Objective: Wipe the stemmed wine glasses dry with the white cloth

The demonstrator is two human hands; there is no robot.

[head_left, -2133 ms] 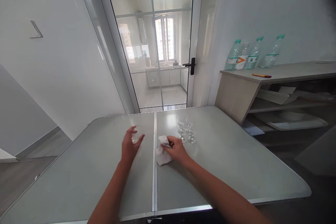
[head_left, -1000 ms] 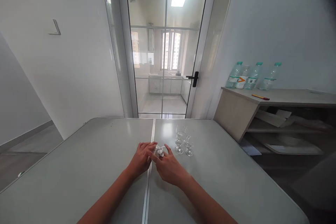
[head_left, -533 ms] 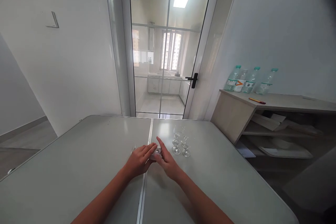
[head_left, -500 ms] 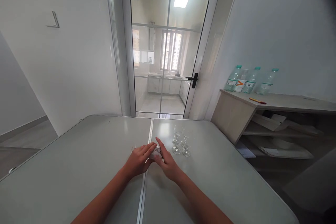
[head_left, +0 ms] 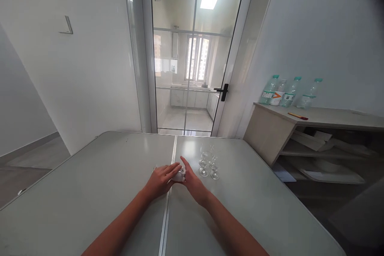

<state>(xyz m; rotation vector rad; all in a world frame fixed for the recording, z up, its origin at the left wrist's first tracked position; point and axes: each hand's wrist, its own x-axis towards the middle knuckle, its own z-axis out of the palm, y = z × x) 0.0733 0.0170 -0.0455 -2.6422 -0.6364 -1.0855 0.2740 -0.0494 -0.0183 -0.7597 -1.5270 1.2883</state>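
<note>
Above the table's middle seam, my left hand (head_left: 162,178) is curled round a clear glass, mostly hidden; only a bit of its transparent edge shows past the knuckles. My right hand (head_left: 192,180) meets it from the right, pressing a crumpled white cloth or tissue (head_left: 179,175) against the glass, its index finger pointing up. The two hands almost touch over the cloth. Just right of them stand several clear stemmed glasses (head_left: 207,164), upright and close together on the table.
The pale grey table (head_left: 90,192) has a metal seam (head_left: 163,230) down its middle. Clear plastic bottles (head_left: 289,92) and a yellow-and-red pen-like object (head_left: 297,116) lie or stand on a wooden cabinet (head_left: 264,132) at right. A glass door (head_left: 192,60) stands beyond the table.
My right hand has turned more edge-on, with its fingers shifted slightly at the cloth. My left hand stays round the glass. The whole view has shifted a little.
</note>
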